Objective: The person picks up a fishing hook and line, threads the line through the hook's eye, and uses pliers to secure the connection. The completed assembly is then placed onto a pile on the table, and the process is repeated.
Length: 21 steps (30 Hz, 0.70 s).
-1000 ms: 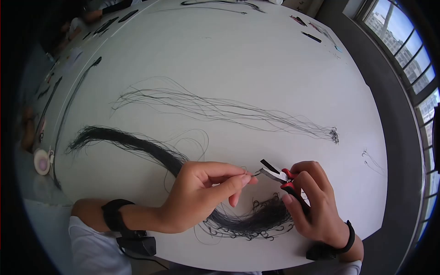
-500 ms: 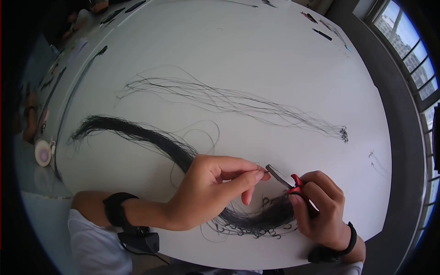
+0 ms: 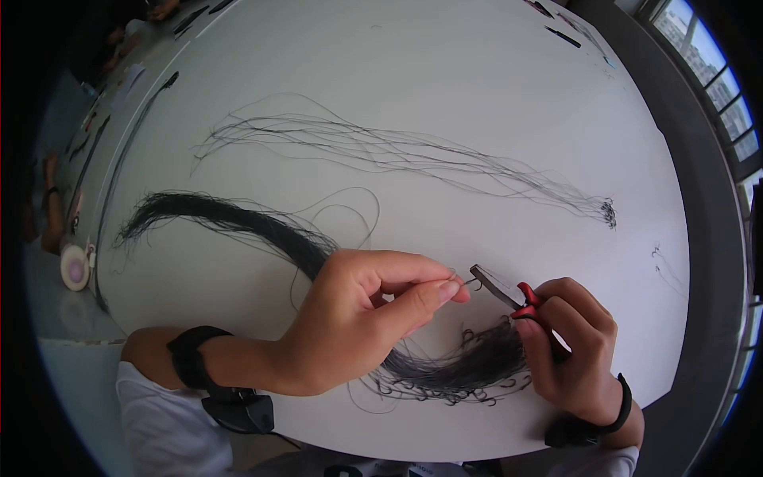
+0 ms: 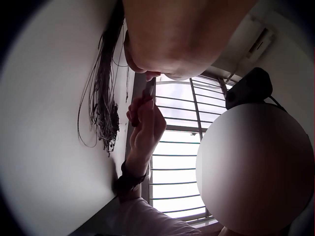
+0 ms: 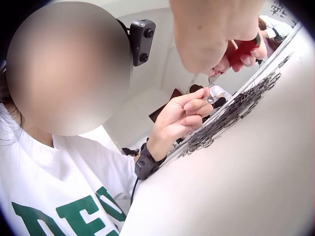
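Observation:
My left hand (image 3: 358, 318) pinches a small dark fish hook (image 3: 477, 285) between thumb and forefinger, its bend sticking out past the fingertips. In my right hand (image 3: 568, 342) I hold pliers (image 3: 499, 290) with red handles, their nose tips right at the hook. The right wrist view shows the red handle (image 5: 243, 51) partly covered by my right fingers. Below both hands lies a thick bundle of dark fishing lines (image 3: 238, 216), with many hooks (image 3: 457, 395) along its near end. My left forearm and hand hide the bundle's middle.
Farther back on the white table (image 3: 445, 71) lies a thinner spread of lines (image 3: 381, 147) ending in a hook cluster (image 3: 608, 213). A few loose hooks (image 3: 656, 253) are at the right. A black pen-like tool (image 3: 564, 36) is at the back right; a white round object (image 3: 75, 268) is at left.
The pliers' jaws stood apart a second ago and now look close together, turned with the nose pointing up-left. Both hands appear slightly higher and farther right; the left keeps its pinch.

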{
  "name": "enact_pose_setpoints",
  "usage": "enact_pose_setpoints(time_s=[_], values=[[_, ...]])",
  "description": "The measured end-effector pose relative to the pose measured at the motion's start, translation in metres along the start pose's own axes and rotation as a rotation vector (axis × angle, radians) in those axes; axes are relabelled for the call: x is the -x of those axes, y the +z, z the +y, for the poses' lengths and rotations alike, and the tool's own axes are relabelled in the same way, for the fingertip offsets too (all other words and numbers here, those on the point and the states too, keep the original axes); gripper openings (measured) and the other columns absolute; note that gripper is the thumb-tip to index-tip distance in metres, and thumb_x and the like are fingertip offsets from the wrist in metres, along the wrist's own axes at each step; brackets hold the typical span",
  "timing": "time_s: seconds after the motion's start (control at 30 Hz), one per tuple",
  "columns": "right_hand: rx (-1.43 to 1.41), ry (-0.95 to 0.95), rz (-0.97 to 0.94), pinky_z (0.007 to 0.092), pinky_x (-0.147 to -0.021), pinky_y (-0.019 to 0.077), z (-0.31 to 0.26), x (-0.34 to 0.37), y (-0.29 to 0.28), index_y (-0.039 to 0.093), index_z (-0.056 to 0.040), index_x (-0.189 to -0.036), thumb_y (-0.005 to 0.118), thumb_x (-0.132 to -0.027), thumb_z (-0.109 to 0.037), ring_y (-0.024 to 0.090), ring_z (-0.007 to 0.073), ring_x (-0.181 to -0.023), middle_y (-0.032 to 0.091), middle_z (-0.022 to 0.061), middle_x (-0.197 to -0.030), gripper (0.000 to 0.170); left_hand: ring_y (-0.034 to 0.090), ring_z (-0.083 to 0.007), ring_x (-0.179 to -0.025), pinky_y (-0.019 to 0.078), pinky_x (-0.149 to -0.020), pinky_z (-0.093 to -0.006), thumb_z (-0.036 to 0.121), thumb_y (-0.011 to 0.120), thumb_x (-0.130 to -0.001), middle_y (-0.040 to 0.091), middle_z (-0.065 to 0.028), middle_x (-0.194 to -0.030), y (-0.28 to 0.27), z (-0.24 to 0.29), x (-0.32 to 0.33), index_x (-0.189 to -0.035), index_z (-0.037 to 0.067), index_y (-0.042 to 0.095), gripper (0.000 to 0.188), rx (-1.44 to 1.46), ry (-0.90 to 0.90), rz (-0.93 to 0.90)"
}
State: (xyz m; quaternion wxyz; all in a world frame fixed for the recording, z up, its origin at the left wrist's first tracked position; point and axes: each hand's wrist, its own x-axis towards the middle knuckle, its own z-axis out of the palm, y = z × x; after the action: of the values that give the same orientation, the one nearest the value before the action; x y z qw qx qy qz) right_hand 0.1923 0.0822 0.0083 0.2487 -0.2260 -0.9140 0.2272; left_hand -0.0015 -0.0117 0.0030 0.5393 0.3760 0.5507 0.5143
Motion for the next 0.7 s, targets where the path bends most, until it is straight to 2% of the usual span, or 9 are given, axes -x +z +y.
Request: enact_pose_setpoints(time_s=[0.2,0.27,0.3,0.37,0.4,0.47,0.6,0.67,0.7], values=[[-0.06,0.062,-0.042,0.031,-0.047,0.0394,0.003,0.0,-0.005,0.052,-0.0005,-0.066,0.069,-0.068,-0.002,0.048,0.0229,-0.053,0.051,0.0092,-0.068,0.017,0.041,-0.0034,-0.05,0.0325,-0.046,-0.0186,0.006,0.053,-0.09,0.052,-0.0006,-0.06,0.0,0.002,-0.001,-0.094,-0.009,0.062,0.018,0.031,-0.05,-0.025],[-0.005,0.032,-0.136,0.0328,-0.059,0.042,0.005,-0.003,-0.008,0.054,-0.0007,-0.071,0.069,-0.068,-0.004,0.051,0.0252,-0.066,0.053,0.0099,-0.077,0.016,0.045,-0.0037,-0.051,0.0329,-0.045,-0.0183,0.007,0.054,-0.09,0.058,-0.0045,-0.066,-0.003,0.003,-0.001,-0.096,-0.008,0.061,0.018,0.093,-0.134,-0.095],[-0.004,0.033,-0.134,0.0328,-0.059,0.042,0.006,-0.003,-0.008,0.054,-0.0007,-0.071,0.069,-0.068,-0.004,0.051,0.0252,-0.066,0.053,0.0099,-0.077,0.016,0.045,-0.0037,-0.051,0.0329,-0.045,-0.0183,0.007,0.054,-0.09,0.058,-0.0045,-0.066,-0.003,0.003,0.0,-0.096,-0.008,0.061,0.018,0.092,-0.134,-0.096],[0.175,0.021,-0.143,0.0367,-0.073,0.04,0.009,-0.002,-0.004,0.055,-0.0012,-0.077,0.068,-0.068,-0.006,0.05,0.0275,-0.081,0.052,0.011,-0.091,0.017,0.049,-0.0047,-0.053,0.0334,-0.044,-0.0182,0.006,0.054,-0.089,0.063,-0.0107,-0.079,-0.003,0.003,0.0,-0.098,-0.008,0.06,0.018,0.126,-0.108,-0.159],[0.176,0.023,-0.141,0.0367,-0.073,0.04,0.01,-0.002,-0.004,0.055,-0.0012,-0.077,0.068,-0.068,-0.006,0.05,0.0275,-0.081,0.052,0.011,-0.091,0.017,0.049,-0.0047,-0.053,0.0334,-0.044,-0.0182,0.006,0.054,-0.089,0.063,-0.0107,-0.079,-0.002,0.004,0.0,-0.098,-0.008,0.06,0.018,0.125,-0.107,-0.162],[0.255,0.018,-0.171,0.0399,-0.078,0.0383,0.011,-0.001,-0.002,0.055,-0.0015,-0.08,0.068,-0.068,-0.005,0.048,0.0288,-0.09,0.049,0.0118,-0.1,0.018,0.052,-0.006,-0.055,0.0352,-0.044,-0.0181,0.006,0.053,-0.089,0.064,-0.0163,-0.089,-0.003,0.009,0.001,-0.098,-0.008,0.059,0.017,0.109,-0.141,-0.217],[0.264,0.018,-0.188,0.0414,-0.08,0.0382,0.009,-0.001,-0.005,0.055,-0.001,-0.079,0.068,-0.068,-0.006,0.048,0.0285,-0.093,0.048,0.0128,-0.106,0.018,0.053,-0.0073,-0.055,0.0378,-0.046,-0.0184,0.005,0.052,-0.089,0.064,-0.0167,-0.088,-0.001,0.01,0.003,-0.099,-0.008,0.059,0.018,0.134,-0.116,-0.252],[0.308,-0.018,-0.067,0.0396,-0.079,0.0405,0.004,-0.003,-0.007,0.056,-0.0005,-0.082,0.068,-0.069,-0.007,0.05,0.0283,-0.092,0.052,0.013,-0.103,0.019,0.055,-0.0089,-0.057,0.0419,-0.049,-0.0196,0.005,0.052,-0.089,0.064,-0.0166,-0.089,-0.001,0.013,0.004,-0.099,-0.009,0.059,0.018,0.123,-0.104,-0.281],[0.311,-0.019,-0.066,0.0396,-0.079,0.0405,0.001,-0.004,-0.01,0.056,-0.0005,-0.082,0.068,-0.069,-0.007,0.05,0.0283,-0.092,0.052,0.013,-0.103,0.019,0.055,-0.0089,-0.057,0.0419,-0.049,-0.0196,0.005,0.052,-0.089,0.064,-0.0166,-0.089,-0.001,0.012,0.005,-0.099,-0.009,0.059,0.018,0.123,-0.101,-0.282]])
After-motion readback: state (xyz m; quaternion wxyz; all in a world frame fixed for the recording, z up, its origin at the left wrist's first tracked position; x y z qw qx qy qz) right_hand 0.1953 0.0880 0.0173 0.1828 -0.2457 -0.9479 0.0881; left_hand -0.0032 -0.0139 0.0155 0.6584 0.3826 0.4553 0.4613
